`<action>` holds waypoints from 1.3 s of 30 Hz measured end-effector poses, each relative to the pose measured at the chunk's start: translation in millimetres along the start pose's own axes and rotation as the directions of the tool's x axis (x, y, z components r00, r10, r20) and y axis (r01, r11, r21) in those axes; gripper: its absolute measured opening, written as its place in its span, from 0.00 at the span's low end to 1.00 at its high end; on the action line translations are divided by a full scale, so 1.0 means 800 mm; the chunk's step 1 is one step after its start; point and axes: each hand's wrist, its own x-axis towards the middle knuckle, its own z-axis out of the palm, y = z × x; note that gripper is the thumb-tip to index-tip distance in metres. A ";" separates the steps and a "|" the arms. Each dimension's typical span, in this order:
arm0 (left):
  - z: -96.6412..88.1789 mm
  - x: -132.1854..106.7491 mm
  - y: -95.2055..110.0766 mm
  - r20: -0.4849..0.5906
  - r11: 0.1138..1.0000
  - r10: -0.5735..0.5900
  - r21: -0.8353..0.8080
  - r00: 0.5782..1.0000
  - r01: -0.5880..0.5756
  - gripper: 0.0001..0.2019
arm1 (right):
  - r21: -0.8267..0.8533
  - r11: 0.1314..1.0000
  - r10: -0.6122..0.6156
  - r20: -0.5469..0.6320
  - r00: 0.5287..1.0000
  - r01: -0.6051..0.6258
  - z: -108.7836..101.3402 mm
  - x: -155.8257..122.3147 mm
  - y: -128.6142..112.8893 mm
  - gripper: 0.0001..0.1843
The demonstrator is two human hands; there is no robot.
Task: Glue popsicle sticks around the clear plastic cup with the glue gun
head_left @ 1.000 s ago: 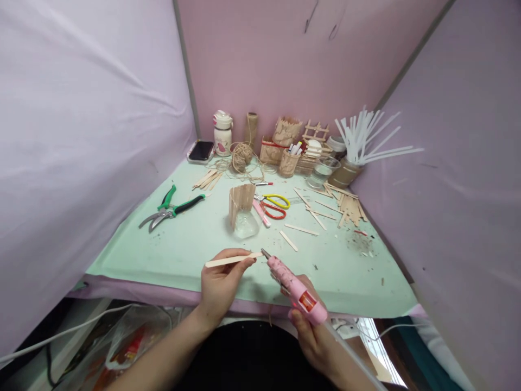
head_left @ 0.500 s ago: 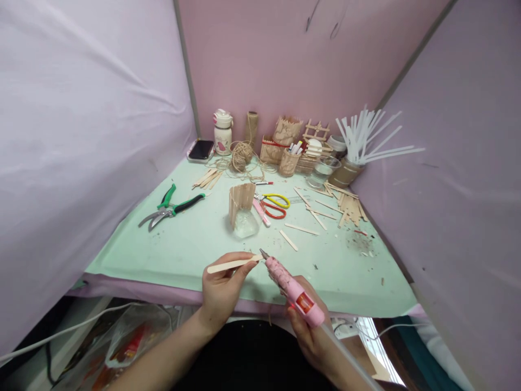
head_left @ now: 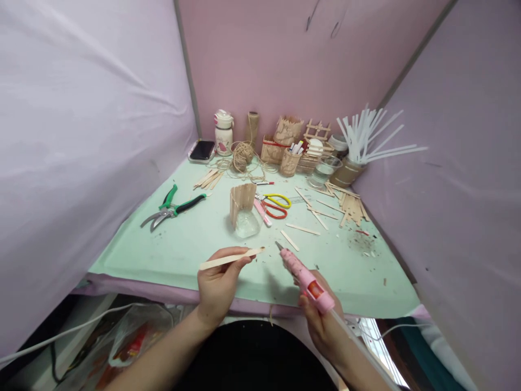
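My left hand [head_left: 218, 282] pinches a flat wooden craft stick [head_left: 230, 258] and holds it level over the near edge of the green mat [head_left: 163, 250]. My right hand [head_left: 323, 320] grips a pink hot glue gun [head_left: 306, 277]. Its metal nozzle points up and left, a short gap away from the stick's right tip. Farther back on the mat stands a clear glass jar [head_left: 244, 209] partly clad in upright craft sticks.
Green-handled pruning shears [head_left: 171, 207] lie at left, yellow and red scissors [head_left: 273, 205] beside the jar. Loose craft sticks [head_left: 345, 206] are scattered at right. A phone [head_left: 202, 150], twine ball [head_left: 241, 153], stick holders and a cup of white glue sticks [head_left: 358, 146] line the back wall.
The glue gun has pulled back to the right, so its nozzle no longer touches the stick's tip. The left hand has kept the stick nearly still.
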 end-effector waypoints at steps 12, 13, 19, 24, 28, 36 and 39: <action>0.004 -0.002 -0.008 0.040 0.989 -0.137 -0.051 0.990 0.139 0.03 | -0.012 0.992 -0.129 -0.076 0.989 0.128 0.026 0.000 0.009 0.25; 0.004 -0.002 -0.008 0.037 0.988 -0.144 -0.050 0.989 0.145 0.03 | -0.024 0.990 -0.137 -0.077 0.988 0.135 0.029 0.000 0.011 0.26; 0.005 -0.005 -0.009 0.016 0.983 -0.173 -0.056 0.985 0.174 0.03 | -0.092 0.982 -0.163 0.036 0.986 0.165 0.029 -0.002 0.027 0.19; 0.001 -0.003 -0.012 -0.018 0.961 -0.223 -0.175 0.975 0.217 0.07 | -0.072 0.997 -0.030 0.045 0.999 0.033 0.023 -0.003 0.031 0.19; 0.004 0.002 -0.012 0.015 0.855 -0.415 -0.334 0.910 0.396 0.14 | 0.038 0.996 0.083 0.003 0.997 -0.083 0.017 0.003 0.023 0.19; 0.015 -0.006 -0.016 0.177 0.635 -0.593 -0.497 0.786 0.591 0.17 | 0.435 0.842 0.387 -0.076 0.919 -0.318 0.021 0.046 0.000 0.17; 0.016 -0.009 -0.020 0.271 0.462 -0.673 -0.573 0.689 0.677 0.18 | 0.482 0.840 0.323 -0.071 0.944 -0.251 0.028 0.056 -0.007 0.16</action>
